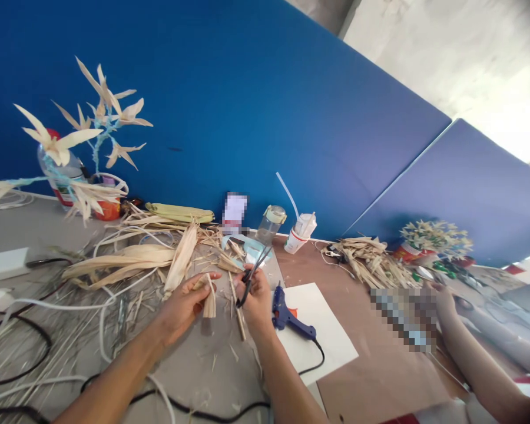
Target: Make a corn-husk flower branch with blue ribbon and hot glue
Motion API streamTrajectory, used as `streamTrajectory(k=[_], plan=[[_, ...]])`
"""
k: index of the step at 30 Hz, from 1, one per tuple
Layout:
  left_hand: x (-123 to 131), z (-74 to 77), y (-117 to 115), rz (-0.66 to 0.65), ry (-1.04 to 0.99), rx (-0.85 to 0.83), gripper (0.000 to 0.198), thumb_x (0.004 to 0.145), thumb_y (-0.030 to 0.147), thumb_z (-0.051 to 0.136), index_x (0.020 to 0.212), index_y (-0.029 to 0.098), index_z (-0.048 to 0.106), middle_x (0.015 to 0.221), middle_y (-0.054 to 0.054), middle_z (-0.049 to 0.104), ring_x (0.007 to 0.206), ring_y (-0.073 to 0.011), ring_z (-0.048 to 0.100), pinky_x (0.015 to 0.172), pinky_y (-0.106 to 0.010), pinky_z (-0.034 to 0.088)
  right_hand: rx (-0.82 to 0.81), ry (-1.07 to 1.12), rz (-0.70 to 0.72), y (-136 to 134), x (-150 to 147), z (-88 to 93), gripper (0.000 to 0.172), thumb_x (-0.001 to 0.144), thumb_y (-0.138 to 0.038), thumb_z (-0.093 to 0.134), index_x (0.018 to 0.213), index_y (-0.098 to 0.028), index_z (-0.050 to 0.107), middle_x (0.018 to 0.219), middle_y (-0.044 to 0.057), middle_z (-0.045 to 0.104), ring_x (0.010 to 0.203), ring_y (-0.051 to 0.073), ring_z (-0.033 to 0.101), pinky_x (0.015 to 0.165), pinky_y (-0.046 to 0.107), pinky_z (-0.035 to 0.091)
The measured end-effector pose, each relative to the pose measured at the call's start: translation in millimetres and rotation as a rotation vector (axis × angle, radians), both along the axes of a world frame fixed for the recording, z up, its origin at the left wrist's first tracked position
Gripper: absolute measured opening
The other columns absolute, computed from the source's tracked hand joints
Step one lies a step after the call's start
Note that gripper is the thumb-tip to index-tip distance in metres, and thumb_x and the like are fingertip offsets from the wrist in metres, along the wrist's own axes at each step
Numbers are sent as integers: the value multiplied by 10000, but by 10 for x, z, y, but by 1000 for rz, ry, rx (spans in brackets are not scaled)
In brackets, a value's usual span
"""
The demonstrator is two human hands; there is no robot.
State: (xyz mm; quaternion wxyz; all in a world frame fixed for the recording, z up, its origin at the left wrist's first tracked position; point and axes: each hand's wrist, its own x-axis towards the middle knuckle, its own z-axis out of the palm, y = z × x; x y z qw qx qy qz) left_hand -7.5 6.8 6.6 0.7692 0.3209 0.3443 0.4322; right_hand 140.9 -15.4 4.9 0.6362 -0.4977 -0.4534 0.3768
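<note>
A short folded piece of corn husk [209, 301] is pinched in my left hand [186, 303], its loose end hanging down past the fingers. My right hand [257, 299] is closed around the dark handles of a pair of scissors [246, 285], whose blades point up and away from me. Between the two hands a thin stick [238, 315] lies on the table. Right of my right hand, a blue glue gun [291, 321] rests on a white sheet [331, 330]. Long dry corn husks [183, 259] are heaped just beyond my left hand.
White cables [101, 321] and a black cable [194, 414] cross the table at left. Husk flowers [115, 112] stand at back left. A clear bottle [270, 224] and a paper cup [298, 238] stand by the blue partition [247, 106]. Another person's arms [472, 353] are at right.
</note>
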Motion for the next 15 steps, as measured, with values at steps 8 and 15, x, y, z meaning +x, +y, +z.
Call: streamTrajectory(k=[8, 15], plan=[[22, -32, -40, -144, 27, 18, 394, 636, 286, 784, 1011, 187, 715, 766, -36, 700, 693, -146, 615, 651, -233, 455, 115, -242, -64, -89, -52, 93, 343, 728, -172, 559, 1063, -192, 488, 889, 20, 582, 546, 82, 424, 497, 211, 374], [40, -40, -48, -264, 22, 104, 324, 659, 289, 764, 966, 187, 737, 861, -74, 734, 770, -199, 649, 754, -289, 475, 146, -537, -87, -70, -31, 22, 276, 736, -165, 529, 1011, -161, 554, 772, 16, 591, 519, 93, 401, 508, 230, 378]])
